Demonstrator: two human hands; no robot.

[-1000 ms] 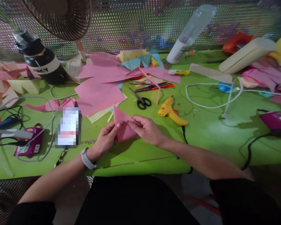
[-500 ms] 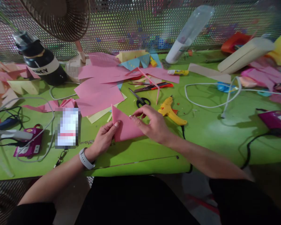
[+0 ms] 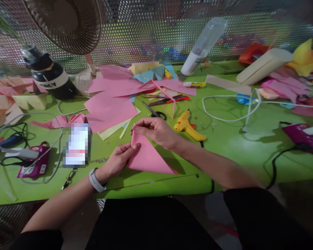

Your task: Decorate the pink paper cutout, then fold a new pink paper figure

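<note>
A folded pink paper (image 3: 148, 158), triangular in outline, is held just above the green table near its front edge. My left hand (image 3: 121, 158) pinches its left side between thumb and fingers. My right hand (image 3: 156, 131) is closed on the top corner of the paper, thumb against fingers. Just beyond my right hand lie black-handled scissors (image 3: 159, 114), partly hidden by it. A yellow glue gun (image 3: 186, 125) rests to the right of that hand.
Pink sheets (image 3: 111, 109) lie behind my hands, with a glue stick (image 3: 195, 84) and a cutter (image 3: 169, 100) nearby. A phone (image 3: 77, 144) and a purple power strip (image 3: 36, 160) are at left. A black bottle (image 3: 52, 80) and fan (image 3: 67, 21) stand behind. A white cable (image 3: 224, 119) loops at right.
My right hand has moved left and up from the paper's right side to its top corner. The paper has turned, its long point now towards the lower right.
</note>
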